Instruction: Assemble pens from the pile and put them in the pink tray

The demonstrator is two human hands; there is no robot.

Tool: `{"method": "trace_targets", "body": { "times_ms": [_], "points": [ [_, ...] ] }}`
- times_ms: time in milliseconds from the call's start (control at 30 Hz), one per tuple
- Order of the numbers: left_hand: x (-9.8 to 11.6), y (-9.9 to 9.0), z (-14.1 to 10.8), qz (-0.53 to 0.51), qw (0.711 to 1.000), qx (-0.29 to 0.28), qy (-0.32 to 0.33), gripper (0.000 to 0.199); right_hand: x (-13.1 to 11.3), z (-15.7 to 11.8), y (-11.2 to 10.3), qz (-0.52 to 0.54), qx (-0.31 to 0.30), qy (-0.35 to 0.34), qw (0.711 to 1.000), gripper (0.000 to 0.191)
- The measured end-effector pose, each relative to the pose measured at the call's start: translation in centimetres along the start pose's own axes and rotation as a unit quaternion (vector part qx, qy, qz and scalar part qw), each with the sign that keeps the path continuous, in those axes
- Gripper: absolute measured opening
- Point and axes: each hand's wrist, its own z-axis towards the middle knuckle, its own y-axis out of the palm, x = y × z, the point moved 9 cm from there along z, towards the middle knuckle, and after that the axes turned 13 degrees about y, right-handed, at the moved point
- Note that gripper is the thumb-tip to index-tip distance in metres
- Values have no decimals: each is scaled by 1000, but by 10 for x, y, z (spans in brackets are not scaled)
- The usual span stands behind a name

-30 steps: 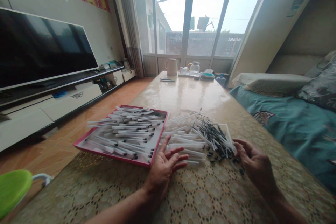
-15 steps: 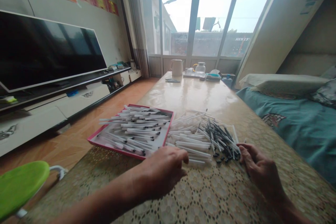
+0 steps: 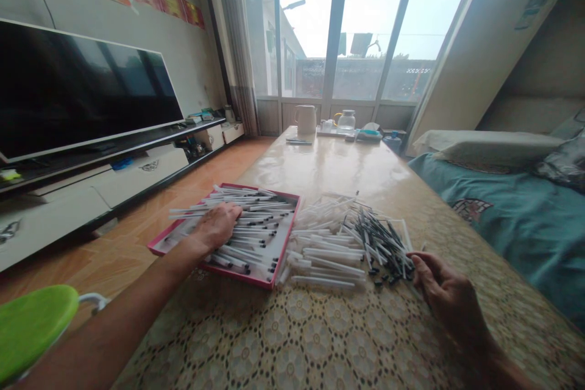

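My left hand [image 3: 219, 223] is over a shallow pink-rimmed tray [image 3: 273, 283], its fingers bent down among white pen-like tubes with dark tips [image 3: 256, 233]. What those fingers hold, if anything, is hidden. At the right, my right hand [image 3: 441, 283] has thumb and fingers pinched together at the edge of a pile of thin dark rods [image 3: 379, 234]. Whatever sits in that pinch is too small to make out. Between tray and rods lie loose white translucent tubes [image 3: 331, 254]. Several small black caps [image 3: 381, 280] are scattered in front of the rods.
The table [image 3: 301, 341] has a patterned cover. A beige jug [image 3: 305, 119], a glass pitcher [image 3: 346, 120] and a tissue pack [image 3: 369, 131] stand at its far end. A green stool [image 3: 36, 326] is at the left, and a bed [image 3: 493, 201] runs along the right.
My left hand has moved left and away from me, from beside the white tubes to over the tray. My right hand has stayed at the dark rods, still pinched.
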Motion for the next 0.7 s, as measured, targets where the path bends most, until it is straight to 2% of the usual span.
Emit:
{"method": "trace_targets", "body": {
  "times_ms": [100, 167, 267, 333, 400, 433, 500, 567, 633, 700],
  "points": [
    [-2, 2, 2, 58, 998, -28, 13, 11, 0, 1, 0, 5, -1, 0, 1000, 40],
    [-1, -3, 2, 64, 998, -26, 15, 9, -2, 1, 0, 12, 0, -7, 1000, 39],
    [18, -16, 0, 67, 997, 3, 25, 14, -7, -2, 1, 19, -1, -23, 1000, 37],
    [49, -25, -3, 33, 997, 44, 54, 17, -14, -6, 3, 25, -20, -37, 999, 35],
    [94, -29, -8, -54, 990, 77, 103, 16, -24, -13, 9, 23, -59, -65, 996, 33],
    [118, -25, -10, -103, 983, 73, 130, 17, -31, -18, 12, 16, -80, -82, 993, 31],
    [168, -11, -15, -182, 966, 45, 178, 15, -46, -28, 17, -3, -114, -123, 986, 28],
    [208, 7, -19, -228, 950, 13, 211, 14, -60, -39, 23, -23, -148, -170, 974, 26],
    [234, 25, -21, -233, 945, -10, 229, 14, -71, -50, 31, -45, -192, -211, 957, 26],
    [245, 41, -21, -224, 946, -17, 234, 15, -77, -62, 41, -77, -236, -235, 940, 27]
  ]
}}
